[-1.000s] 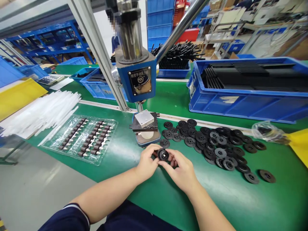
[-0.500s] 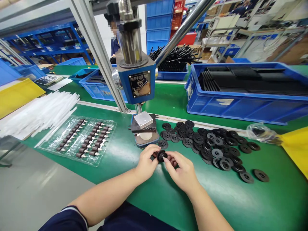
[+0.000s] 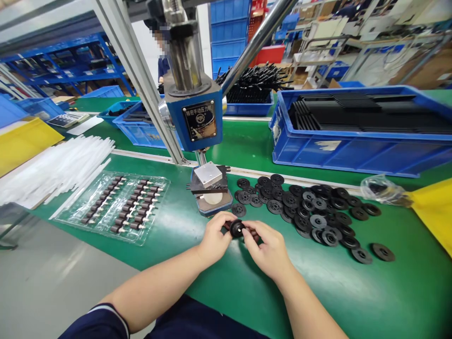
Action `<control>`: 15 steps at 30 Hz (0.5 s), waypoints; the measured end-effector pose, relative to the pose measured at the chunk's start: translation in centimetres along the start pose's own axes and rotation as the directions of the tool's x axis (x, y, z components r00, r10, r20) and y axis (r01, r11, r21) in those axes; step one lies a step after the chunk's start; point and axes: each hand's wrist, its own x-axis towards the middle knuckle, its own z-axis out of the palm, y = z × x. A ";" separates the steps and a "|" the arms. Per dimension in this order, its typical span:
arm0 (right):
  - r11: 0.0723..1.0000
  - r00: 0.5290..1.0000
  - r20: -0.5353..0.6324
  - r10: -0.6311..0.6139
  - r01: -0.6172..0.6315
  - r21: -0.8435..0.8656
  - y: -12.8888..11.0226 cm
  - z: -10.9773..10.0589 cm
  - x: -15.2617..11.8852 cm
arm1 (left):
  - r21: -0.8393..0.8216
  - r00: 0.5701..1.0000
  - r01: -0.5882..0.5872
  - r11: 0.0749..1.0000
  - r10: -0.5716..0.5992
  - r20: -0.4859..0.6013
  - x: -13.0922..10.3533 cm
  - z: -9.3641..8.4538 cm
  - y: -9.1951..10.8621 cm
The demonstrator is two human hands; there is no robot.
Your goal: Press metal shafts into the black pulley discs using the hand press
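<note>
Just in front of the press, a round black flanged disc (image 3: 236,227) is held between my two hands, a small pale tip showing at its centre. My left hand (image 3: 216,239) is closed around its left side. The thumb and fingers of my right hand (image 3: 266,245) close on its right side near the pale tip; the fingertips behind it are partly hidden. To the right lies a loose pile of black slotted discs (image 3: 303,212). On the left, a clear plastic tray (image 3: 106,188) holds rows of dark rollers with pale shafts (image 3: 139,212).
A blue hand press (image 3: 203,122) with a metal block (image 3: 208,174) stands before my hands, its long lever slanting up right. Behind the discs sits a blue bin (image 3: 353,150) of black strips. White strips (image 3: 60,162) lie left; a plastic bag (image 3: 383,190) lies right.
The view has shifted slightly. The right thumb has drawn back a little from the disc's centre, so the pale tip shows more clearly. Both hands otherwise keep their place.
</note>
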 end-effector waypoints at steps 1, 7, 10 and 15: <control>0.999 1.000 0.004 0.025 -0.026 0.028 -0.1 0.1 0.0 | 0.007 1.000 -0.007 1.000 0.007 -0.005 -0.1 0.0 0.0; 0.964 0.978 0.082 0.191 -0.202 0.175 -0.4 0.2 0.2 | 0.098 0.996 -0.069 0.993 0.073 -0.043 -0.5 0.0 -0.3; 0.942 0.968 0.108 0.225 -0.245 0.228 -0.5 0.3 0.3 | 0.145 0.992 -0.108 0.983 0.115 -0.042 -0.7 -0.2 -0.5; 0.912 0.951 0.139 0.278 -0.306 0.271 -0.1 0.4 0.3 | 0.130 0.994 -0.089 0.987 0.096 -0.043 -0.6 -0.1 -0.5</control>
